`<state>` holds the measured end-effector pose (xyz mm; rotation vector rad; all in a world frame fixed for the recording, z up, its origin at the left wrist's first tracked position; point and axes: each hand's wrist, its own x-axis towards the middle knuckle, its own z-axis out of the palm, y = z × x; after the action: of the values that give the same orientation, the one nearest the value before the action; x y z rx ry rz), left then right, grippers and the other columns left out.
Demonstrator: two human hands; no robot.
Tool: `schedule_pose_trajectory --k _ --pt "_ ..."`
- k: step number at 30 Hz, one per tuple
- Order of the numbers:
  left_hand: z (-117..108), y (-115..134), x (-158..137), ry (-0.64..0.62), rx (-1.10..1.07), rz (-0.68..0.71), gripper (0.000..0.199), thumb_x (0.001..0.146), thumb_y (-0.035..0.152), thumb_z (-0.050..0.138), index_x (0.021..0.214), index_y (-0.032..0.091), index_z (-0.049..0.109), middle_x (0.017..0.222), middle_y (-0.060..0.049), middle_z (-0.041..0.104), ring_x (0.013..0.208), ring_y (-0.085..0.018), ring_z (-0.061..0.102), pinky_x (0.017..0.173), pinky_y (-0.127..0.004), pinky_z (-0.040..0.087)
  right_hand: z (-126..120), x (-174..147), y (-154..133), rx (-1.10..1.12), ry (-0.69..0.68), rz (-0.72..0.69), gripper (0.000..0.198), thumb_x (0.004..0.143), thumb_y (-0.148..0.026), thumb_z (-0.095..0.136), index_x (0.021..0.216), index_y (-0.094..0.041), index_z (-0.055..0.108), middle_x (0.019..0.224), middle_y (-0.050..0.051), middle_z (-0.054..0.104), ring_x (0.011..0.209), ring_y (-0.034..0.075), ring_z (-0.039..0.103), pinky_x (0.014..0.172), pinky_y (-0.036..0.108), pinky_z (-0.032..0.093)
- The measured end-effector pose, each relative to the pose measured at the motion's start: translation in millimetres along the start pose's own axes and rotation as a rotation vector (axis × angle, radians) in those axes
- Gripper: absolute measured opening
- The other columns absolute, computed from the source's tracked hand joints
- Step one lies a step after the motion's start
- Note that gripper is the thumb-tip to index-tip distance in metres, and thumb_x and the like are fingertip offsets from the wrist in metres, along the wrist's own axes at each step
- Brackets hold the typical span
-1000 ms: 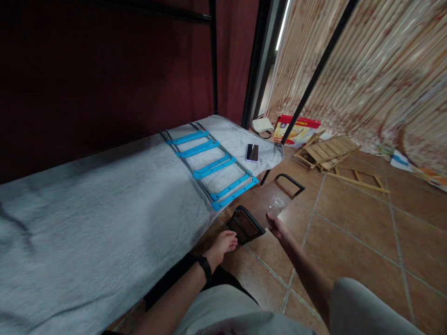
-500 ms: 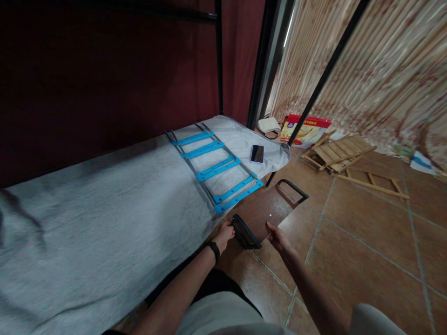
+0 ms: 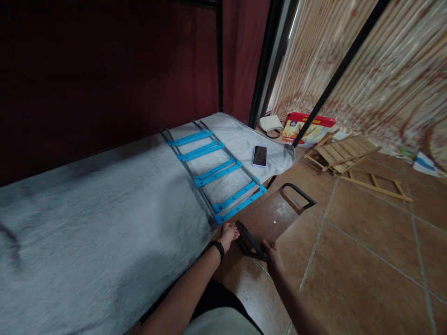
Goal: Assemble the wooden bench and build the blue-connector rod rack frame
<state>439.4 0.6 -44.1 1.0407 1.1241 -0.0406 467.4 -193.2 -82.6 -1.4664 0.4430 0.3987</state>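
A small brown board table (image 3: 270, 218) with black U-shaped metal legs is held in front of me, above the floor, beside the bed's edge. One leg frame (image 3: 248, 238) stands at its near end, the other (image 3: 300, 193) at its far end. My left hand (image 3: 229, 231), with a black wristband, is closed at the near left corner by the leg frame; its fingertips are partly hidden. At the near right corner my right hand (image 3: 272, 253) is closed on the board's edge and leg, thumb on top.
On the grey bed cover (image 3: 139, 218) lie a blue-and-grey slatted rack (image 3: 216, 174) and a phone (image 3: 260, 156). A black pole (image 3: 335, 81) rises at the bed corner. Beyond are a white bag (image 3: 271, 123), a red-yellow box (image 3: 307, 128) and folded wooden pieces (image 3: 344, 151) on the tiles.
My right hand has moved left and down along the board's edge to the near leg's corner. The view has shifted slightly, and the table sits a little lower and farther right in it.
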Motion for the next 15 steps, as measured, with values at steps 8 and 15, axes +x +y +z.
schedule_pose_trajectory --k 8,15 --pt "-5 -10 -3 -0.041 -0.027 -0.071 0.023 0.099 0.027 0.043 0.078 0.019 0.046 0.054 0.004 0.051 0.042 -0.008 0.048 0.046 -0.018 0.037 2 -19 9 -0.003 0.044 -0.005 0.037 0.058 -0.04 0.079 0.085 -0.026 0.059 0.082 -0.001 0.071 0.087 0.023 0.067 0.074 0.03 0.055" --pt "-6 -9 -3 -0.064 -0.106 -0.054 0.023 0.095 0.023 0.054 0.074 0.018 0.046 0.057 0.006 0.049 0.043 -0.004 0.044 0.045 -0.014 0.033 3 -21 14 -0.022 0.088 0.016 0.035 0.065 -0.042 0.075 0.093 -0.026 0.062 0.087 0.0 0.072 0.09 0.022 0.066 0.076 0.029 0.054"
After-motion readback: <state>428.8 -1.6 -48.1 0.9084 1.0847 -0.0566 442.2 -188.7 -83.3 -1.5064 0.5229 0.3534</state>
